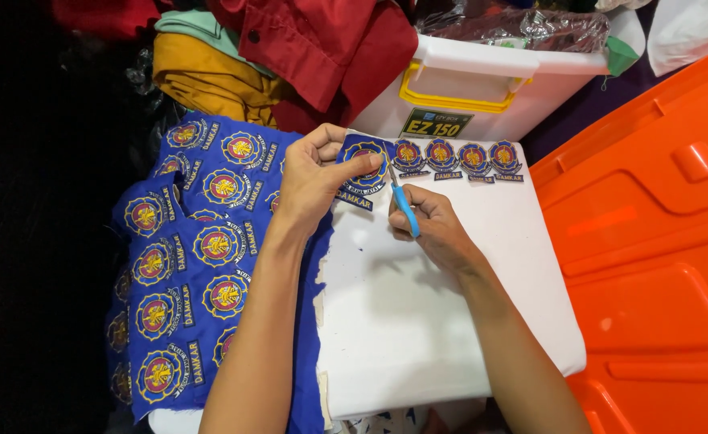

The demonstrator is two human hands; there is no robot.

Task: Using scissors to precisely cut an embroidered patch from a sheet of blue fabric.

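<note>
Over the white board (418, 321), my left hand (313, 181) pinches a blue embroidered patch (362, 165) between thumb and fingers, holding it just above the board's far left corner. My right hand (430, 225) is closed around blue-handled scissors (404, 205), blades at the patch's right edge. Four cut patches (457, 159) line the board's far edge; uncut blue patch fabric (185, 257) drapes off its left side.

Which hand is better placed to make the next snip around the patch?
Right hand: it holds the blue scissors, blades at the patch edge. Left hand pinches the patch.
</note>
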